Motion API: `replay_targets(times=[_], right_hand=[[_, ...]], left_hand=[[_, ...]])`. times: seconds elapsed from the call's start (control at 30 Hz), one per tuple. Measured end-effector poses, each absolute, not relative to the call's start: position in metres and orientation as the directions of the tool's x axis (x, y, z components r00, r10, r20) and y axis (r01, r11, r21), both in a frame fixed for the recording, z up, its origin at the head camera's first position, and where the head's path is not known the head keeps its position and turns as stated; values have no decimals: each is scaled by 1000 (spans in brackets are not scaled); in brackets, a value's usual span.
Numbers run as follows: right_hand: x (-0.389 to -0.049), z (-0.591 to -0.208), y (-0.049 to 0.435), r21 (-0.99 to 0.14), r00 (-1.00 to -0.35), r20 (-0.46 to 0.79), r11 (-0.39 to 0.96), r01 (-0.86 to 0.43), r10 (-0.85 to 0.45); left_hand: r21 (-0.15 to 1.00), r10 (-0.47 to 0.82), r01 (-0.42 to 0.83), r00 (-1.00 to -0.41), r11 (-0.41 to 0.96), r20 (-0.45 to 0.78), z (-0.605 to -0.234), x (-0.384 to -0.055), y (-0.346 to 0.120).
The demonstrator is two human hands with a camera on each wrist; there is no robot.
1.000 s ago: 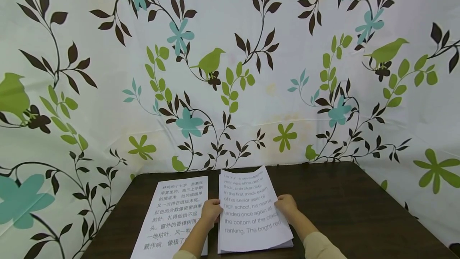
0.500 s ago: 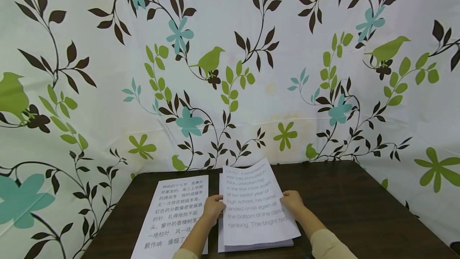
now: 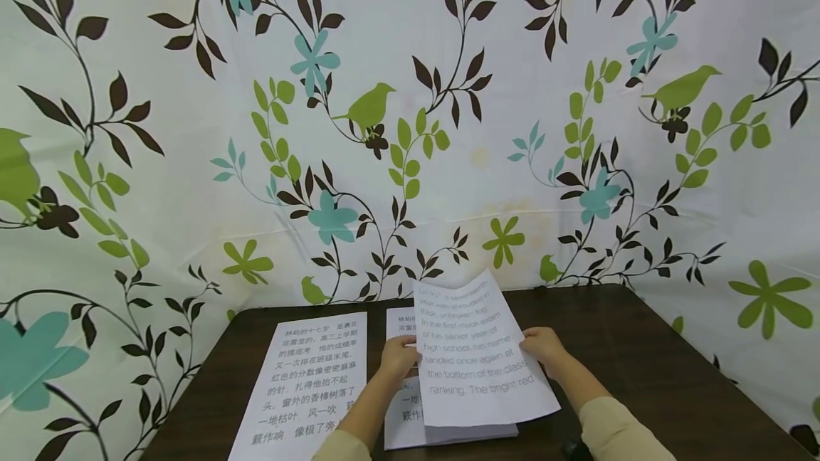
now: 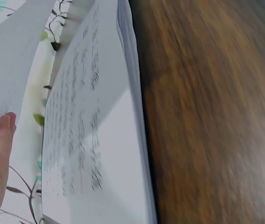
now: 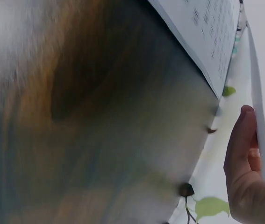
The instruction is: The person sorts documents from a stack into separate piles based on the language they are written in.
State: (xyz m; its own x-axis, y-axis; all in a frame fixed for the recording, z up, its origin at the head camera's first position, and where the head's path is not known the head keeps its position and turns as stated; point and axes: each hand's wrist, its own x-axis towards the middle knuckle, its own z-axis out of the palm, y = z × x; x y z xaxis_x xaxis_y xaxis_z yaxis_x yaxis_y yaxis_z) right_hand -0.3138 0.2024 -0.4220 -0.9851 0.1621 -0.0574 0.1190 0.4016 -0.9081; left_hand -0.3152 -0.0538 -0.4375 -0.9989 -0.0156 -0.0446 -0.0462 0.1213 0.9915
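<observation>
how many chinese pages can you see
2: the left page on the table, and the top page of the stack, partly behind the held sheet; more may hide beneath.

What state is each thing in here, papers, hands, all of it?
Paper stack: lying on the table, printed side up.
English-text sheet: held above the stack, curved.
Separate Chinese-text sheet: lying flat, printed side up.
Left hand: pinching the English-text sheet's left edge.
Right hand: pinching its right edge.
Floral backdrop: hanging, creased.
</observation>
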Motion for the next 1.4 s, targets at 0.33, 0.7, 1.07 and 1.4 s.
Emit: replay_targets(times=[0.33, 0.7, 1.07, 1.4], right_hand=[[-315, -410, 234, -917, -986, -95, 374, 140, 136], [-312, -407, 271, -912, -982, -119, 376, 166, 143], [-310, -393, 302, -890, -978, -141, 412, 195, 156], [-310, -384, 327, -892, -975, -135, 407, 198, 178]], left_hand=[[987, -35, -81, -996, 136, -77, -430, -323, -24], [991, 13, -92, -995, 99, -94, -421, -321, 5], [994, 15, -106, -994, 28, -106, -414, -323, 34], [997, 7, -62, -998, -34, -62, -408, -325, 59]])
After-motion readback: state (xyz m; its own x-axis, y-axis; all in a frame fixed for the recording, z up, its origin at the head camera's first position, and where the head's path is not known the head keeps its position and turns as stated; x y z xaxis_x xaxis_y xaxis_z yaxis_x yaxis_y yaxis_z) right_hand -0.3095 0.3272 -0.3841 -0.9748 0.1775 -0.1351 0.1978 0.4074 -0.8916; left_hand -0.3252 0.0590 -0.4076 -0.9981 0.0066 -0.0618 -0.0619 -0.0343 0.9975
